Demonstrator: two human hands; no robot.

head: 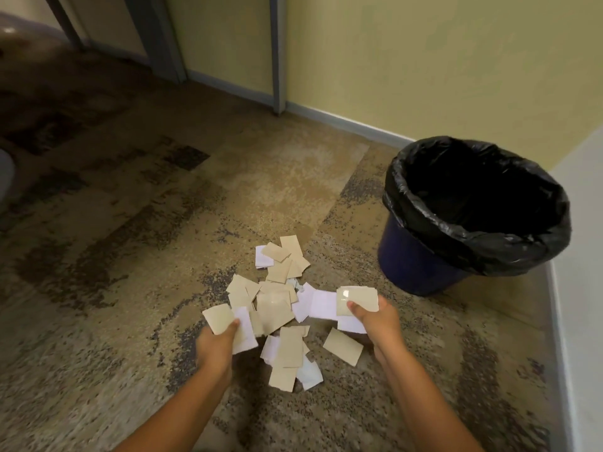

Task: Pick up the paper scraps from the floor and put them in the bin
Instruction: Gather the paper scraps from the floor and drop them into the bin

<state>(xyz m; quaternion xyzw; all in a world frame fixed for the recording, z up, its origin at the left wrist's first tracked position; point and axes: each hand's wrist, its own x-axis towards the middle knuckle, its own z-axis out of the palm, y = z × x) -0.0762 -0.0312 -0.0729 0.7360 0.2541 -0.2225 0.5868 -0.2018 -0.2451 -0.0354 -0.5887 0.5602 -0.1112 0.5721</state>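
The left hand (215, 345) pinches a tan rectangular paper scrap (218, 318) with a white one behind it, thumb on top; the right hand (375, 316) pinches a second tan paper scrap (357, 299) the same way. Between and beyond both hands lies a loose pile of tan and white paper scraps (280, 308) on the mottled brown carpet (130, 256). Near the right hand, by the yellow wall (424, 60), stands the dark blue round bin (421, 265) lined with a black plastic bag (424, 210).

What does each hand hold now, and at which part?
The left hand pinches a tan scrap at its lower corner, thumb on top. The right hand pinches another tan scrap at its lower edge.
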